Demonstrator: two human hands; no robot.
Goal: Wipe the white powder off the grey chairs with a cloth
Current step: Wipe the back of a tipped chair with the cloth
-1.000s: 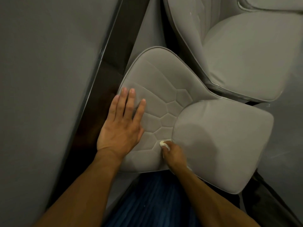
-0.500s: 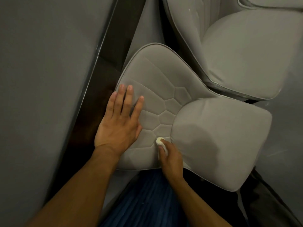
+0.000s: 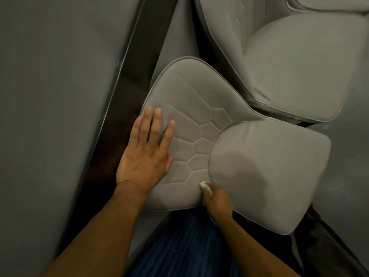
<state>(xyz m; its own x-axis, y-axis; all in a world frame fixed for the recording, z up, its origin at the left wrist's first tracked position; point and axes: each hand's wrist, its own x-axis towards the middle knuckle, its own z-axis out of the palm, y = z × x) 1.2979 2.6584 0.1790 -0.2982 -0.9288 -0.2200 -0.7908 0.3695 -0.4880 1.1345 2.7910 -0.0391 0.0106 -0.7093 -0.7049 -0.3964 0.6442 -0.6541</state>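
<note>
We count 2 grey chairs, the near one (image 3: 199,120) & the far one (image 3: 295,62), 1 white cloth (image 3: 205,186), plus 2 bare hands: left hand (image 3: 145,152), right hand (image 3: 217,202).

Left hand (image 3: 144,154): I rest it flat on the quilted grey chair backrest (image 3: 191,124).
Small white cloth (image 3: 205,186): in my right hand (image 3: 217,200), at the seam between backrest and padded grey seat cushion (image 3: 269,170).
Second grey chair (image 3: 289,62): behind, to the right.

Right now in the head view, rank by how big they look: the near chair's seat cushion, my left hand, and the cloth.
1. Seat cushion
2. Left hand, flat on the backrest
3. Cloth, mostly hidden in the right hand
</note>
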